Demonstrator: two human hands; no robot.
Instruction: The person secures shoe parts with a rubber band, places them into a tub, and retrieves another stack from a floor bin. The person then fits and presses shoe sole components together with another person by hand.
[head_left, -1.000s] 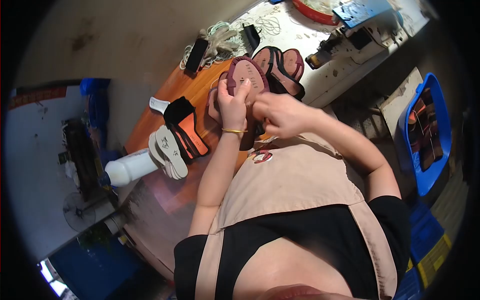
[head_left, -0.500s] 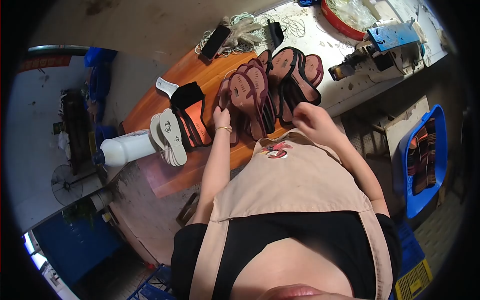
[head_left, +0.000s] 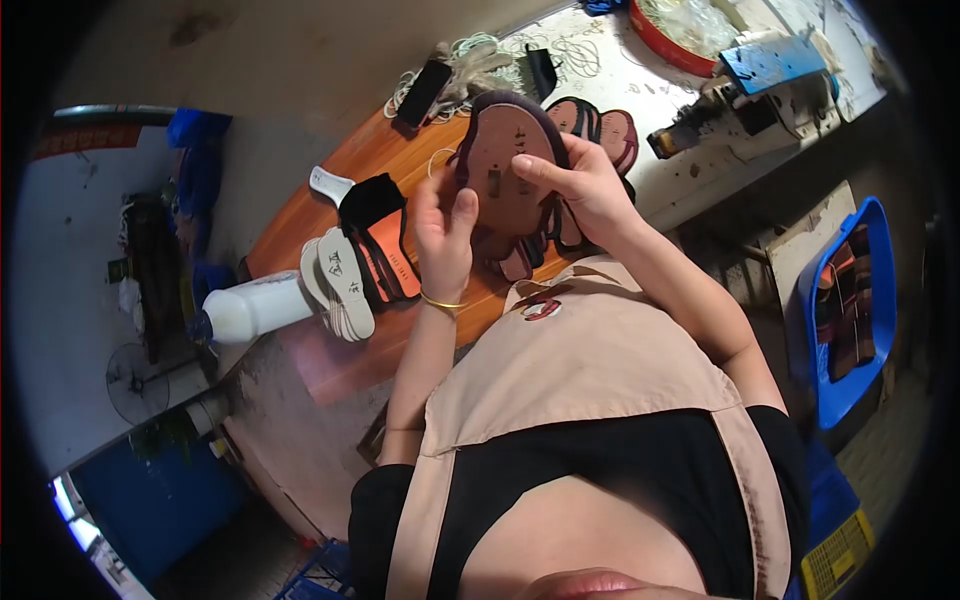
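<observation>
A brown shoe insole with a dark maroon fabric edge is held up above the wooden board. My left hand grips its left edge, thumb in front and fingers behind. On the other side, my right hand is closed on its right edge, with the thumb lying on the face near the printed marks. More insoles lie on the board below, partly covered by the held one. Just behind my right hand are black- and maroon-edged insoles.
Left on the wooden board are orange insoles, white sole templates and a white bottle. A phone and string lie at the back. Right stand a blue-topped machine and a blue basket.
My left hand has lifted a maroon-edged insole from the pile. My right hand has moved in from the right and taken its other edge.
</observation>
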